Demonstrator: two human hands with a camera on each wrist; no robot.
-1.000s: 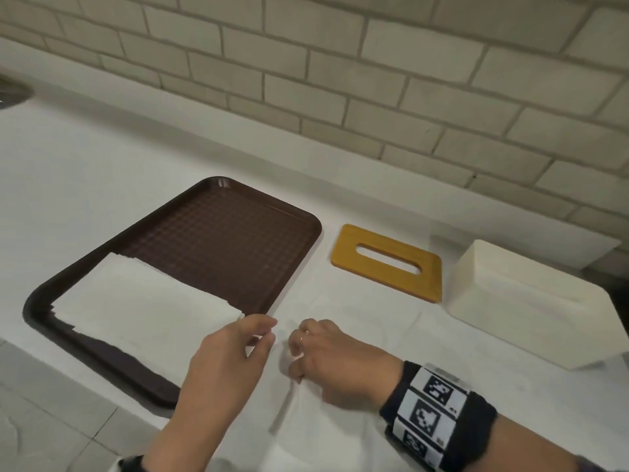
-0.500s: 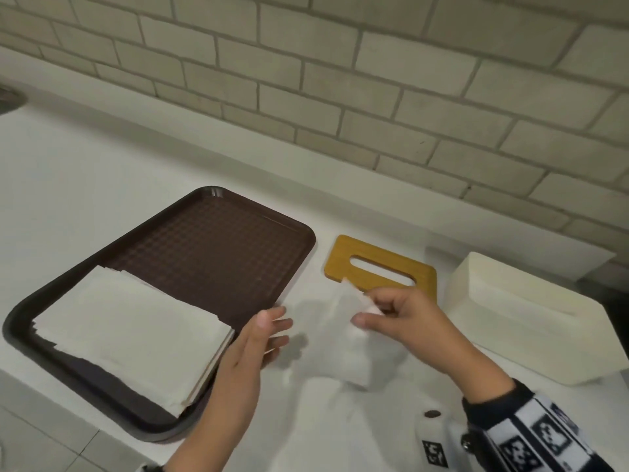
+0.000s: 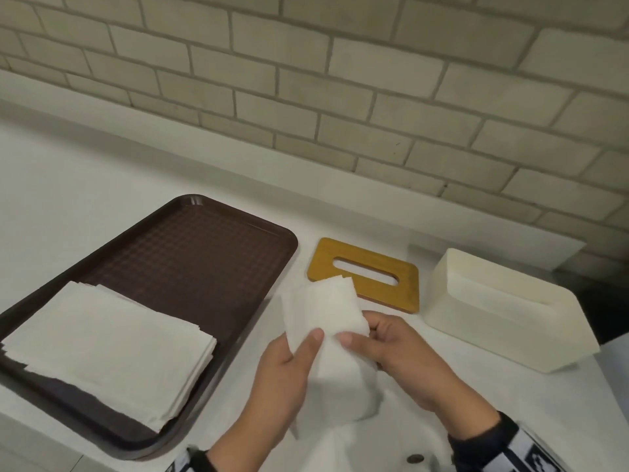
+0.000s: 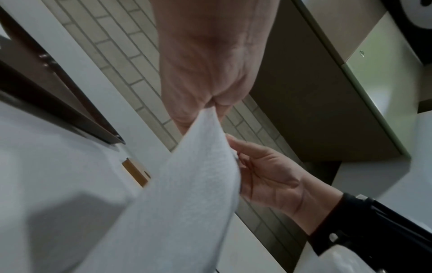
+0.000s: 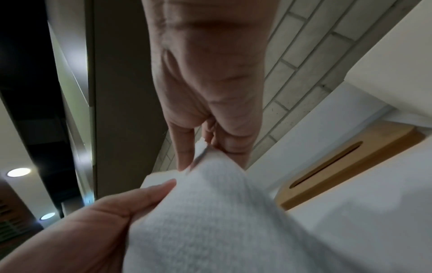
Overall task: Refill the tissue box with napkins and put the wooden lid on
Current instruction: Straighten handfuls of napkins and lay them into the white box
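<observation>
Both hands hold one white napkin (image 3: 326, 321) above the counter, in front of the wooden lid. My left hand (image 3: 292, 356) pinches its left side with the thumb on top; my right hand (image 3: 377, 338) grips its right side. The same napkin (image 4: 187, 194) fills the left wrist view, and in the right wrist view the napkin (image 5: 210, 212) hangs from my right fingers. A stack of napkins (image 3: 105, 345) lies at the near end of the brown tray (image 3: 211, 247). The slotted wooden lid (image 3: 371, 267) lies flat on the counter. The open cream tissue box (image 3: 503, 308) stands to its right.
A brick-tiled wall (image 3: 340, 80) with a white ledge runs behind the white counter (image 3: 85, 185). The tray's far half is bare. Another white sheet lies on the counter under my hands. The counter's front edge is just below the tray.
The right hand lifted a napkin off the counter, and the left hand has come over and taken its left side. The napkin now hangs upright between both hands.
</observation>
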